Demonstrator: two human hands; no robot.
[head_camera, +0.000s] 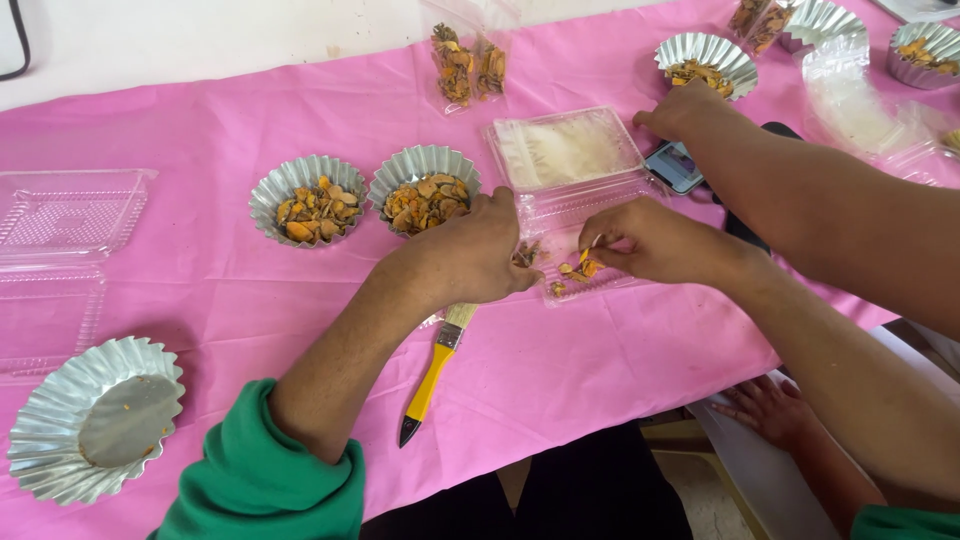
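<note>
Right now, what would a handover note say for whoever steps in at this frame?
Left hand: steadies the near edge of the clear tray.
Right hand: pinches a small orange piece over that tray.
Things: a few dried pieces lie in the tray; two foil cups beside it are full; brush lies near.
Done: a few pieces in.
Left: the tray is mostly bare.

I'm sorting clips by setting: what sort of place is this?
Probably a small hand-packing or craft table, not a factory line. A pink cloth-covered table holds fluted foil cups of dried orange-brown pieces, clear hinged plastic boxes, and a yellow-handled brush. Another person's hand works alongside.
</note>
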